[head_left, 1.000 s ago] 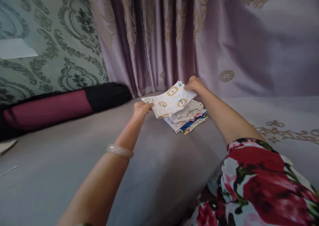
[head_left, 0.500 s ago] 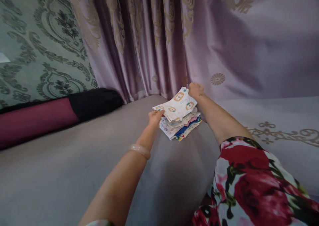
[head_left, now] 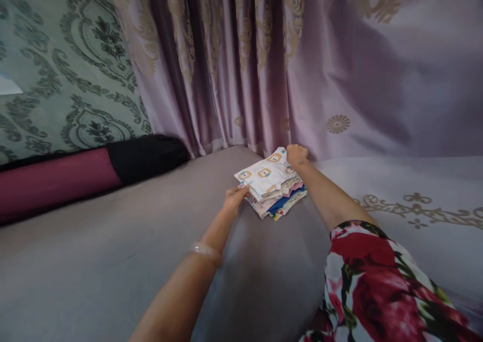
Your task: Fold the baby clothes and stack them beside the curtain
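Observation:
A white folded cloth (head_left: 260,177) printed with orange animal faces lies on top of a stack of folded cloths (head_left: 281,203) in white, pink and blue. My left hand (head_left: 236,199), below a pale bangle, is closed with its fingers pinching the near left edge of the top cloth. At the cloth's far right corner is my right hand (head_left: 297,155), closed on it, though its fingertips are hidden behind the hand. The stack rests on the grey bed surface (head_left: 143,251).
A maroon and black bolster (head_left: 147,156) lies along the green patterned wall (head_left: 98,80). Purple curtains (head_left: 264,90) hang behind the stack. At right, pale fabric with a brown floral pattern (head_left: 417,208) borders the grey surface.
The top cloth has come down flatter onto the stack. Both hands have lowered with it, keeping hold of its edges. The view has shifted slightly.

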`<control>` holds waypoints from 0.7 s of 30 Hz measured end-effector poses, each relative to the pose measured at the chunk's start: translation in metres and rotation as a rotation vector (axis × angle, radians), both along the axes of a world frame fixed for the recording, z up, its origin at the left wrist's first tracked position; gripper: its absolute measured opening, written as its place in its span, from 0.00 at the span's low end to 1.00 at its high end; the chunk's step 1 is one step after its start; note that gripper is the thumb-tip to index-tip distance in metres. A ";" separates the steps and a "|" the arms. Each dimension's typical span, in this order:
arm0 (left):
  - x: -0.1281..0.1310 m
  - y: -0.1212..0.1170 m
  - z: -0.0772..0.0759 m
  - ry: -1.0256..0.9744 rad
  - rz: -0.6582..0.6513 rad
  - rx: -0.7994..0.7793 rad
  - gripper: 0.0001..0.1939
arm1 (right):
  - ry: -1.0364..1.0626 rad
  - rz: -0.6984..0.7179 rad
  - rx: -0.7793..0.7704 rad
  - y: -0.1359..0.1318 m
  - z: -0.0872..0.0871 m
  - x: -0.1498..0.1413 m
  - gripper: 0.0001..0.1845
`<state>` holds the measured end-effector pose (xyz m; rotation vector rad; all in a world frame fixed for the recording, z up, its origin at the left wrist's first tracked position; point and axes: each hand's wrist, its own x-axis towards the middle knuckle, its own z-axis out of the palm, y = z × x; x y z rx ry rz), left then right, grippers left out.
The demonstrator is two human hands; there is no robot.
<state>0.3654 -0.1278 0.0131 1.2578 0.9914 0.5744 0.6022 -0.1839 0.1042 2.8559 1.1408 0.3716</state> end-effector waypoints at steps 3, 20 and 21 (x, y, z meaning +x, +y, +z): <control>-0.017 0.001 -0.006 0.031 -0.036 0.043 0.19 | -0.037 0.025 0.105 0.003 -0.013 -0.003 0.21; -0.238 0.069 -0.044 0.582 0.022 0.671 0.23 | 0.440 0.001 0.120 -0.008 -0.060 0.029 0.33; -0.255 0.071 -0.046 0.619 0.031 0.677 0.24 | 0.438 0.014 0.118 -0.007 -0.058 0.029 0.33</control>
